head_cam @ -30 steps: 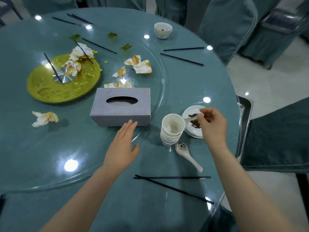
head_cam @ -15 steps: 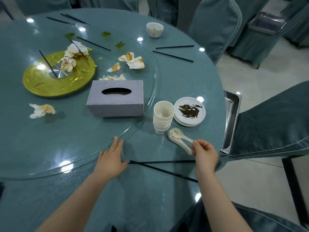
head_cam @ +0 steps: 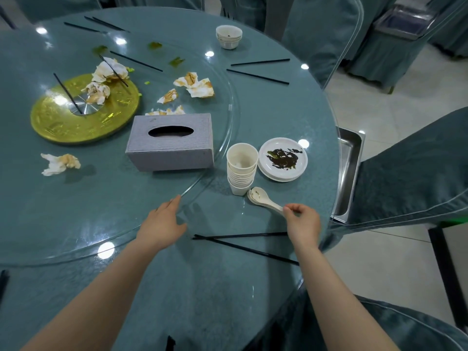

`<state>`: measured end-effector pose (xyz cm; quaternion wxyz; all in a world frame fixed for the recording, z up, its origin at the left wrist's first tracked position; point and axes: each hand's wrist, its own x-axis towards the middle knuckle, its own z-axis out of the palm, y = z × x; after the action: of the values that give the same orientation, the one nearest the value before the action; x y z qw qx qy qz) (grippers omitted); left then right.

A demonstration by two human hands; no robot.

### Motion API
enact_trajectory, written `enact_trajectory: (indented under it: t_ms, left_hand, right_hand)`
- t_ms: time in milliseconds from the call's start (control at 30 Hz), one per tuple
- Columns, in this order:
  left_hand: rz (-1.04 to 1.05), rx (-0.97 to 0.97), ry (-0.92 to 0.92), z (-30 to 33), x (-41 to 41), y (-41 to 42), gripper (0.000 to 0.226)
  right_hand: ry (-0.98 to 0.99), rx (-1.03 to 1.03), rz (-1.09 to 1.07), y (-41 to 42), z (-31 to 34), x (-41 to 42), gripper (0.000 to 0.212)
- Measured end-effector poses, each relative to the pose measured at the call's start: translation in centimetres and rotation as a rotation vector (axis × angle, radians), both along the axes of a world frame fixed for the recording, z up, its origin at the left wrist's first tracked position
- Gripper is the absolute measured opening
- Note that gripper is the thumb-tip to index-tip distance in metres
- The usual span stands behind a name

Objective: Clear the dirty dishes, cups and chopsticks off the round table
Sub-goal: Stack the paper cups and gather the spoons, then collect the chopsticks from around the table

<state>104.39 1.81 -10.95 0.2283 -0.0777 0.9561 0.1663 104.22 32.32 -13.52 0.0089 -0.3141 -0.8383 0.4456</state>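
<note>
The right hand (head_cam: 302,222) sits at about four o'clock on the round table (head_cam: 157,287), its fingers pinching the handle end of the white spoons (head_cam: 263,200), which look nested one in another and lie just beside the stack of cups (head_cam: 241,171). The left hand (head_cam: 162,224) lies with straight, relaxed fingers at the edge of the glass turntable (head_cam: 83,214) near six o'clock, gripping nothing.

Plenty is left to clear. The stack of cups and the stacked saucers (head_cam: 283,159), the top one smeared with dark sauce, stand side by side at three o'clock. A pair of chopsticks (head_cam: 243,243) lies crossed at one end just below the hands at five o'clock. Another pair (head_cam: 258,70) lies at one o'clock, more at eleven and twelve, and small bowls (head_cam: 228,36) at twelve.

The risks, as I judge them: the pinch is far out on the handle, so the nested spoons could slide apart or tip when lifted. The spoon bowls lie against the tall cup stack, and a sideways pull might knock it toward the saucers. The left palm could also nudge the turntable, shifting the tissue box (head_cam: 171,143) and dirty napkins (head_cam: 195,87) on it
</note>
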Motion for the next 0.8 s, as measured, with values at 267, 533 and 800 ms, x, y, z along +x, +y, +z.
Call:
enact_trajectory:
  t_ms: [267, 533, 800]
  left_hand:
    - [-0.002, 0.026, 0.008, -0.1, 0.1, -0.3, 0.079]
    - [0.085, 0.2, 0.107, -0.2, 2.0, -1.5, 0.069]
    - [0.312, 0.334, 0.266, -0.4, 7.6, -7.8, 0.054]
  right_hand:
    - [0.194, 0.206, 0.388, -0.9, -0.7, 3.0, 0.011]
    - [-0.012, 0.503, 0.828, -1.4, -2.4, 5.4, 0.04]
    - [-0.114, 0.615, 0.853, -3.4, -1.5, 6.2, 0.015]
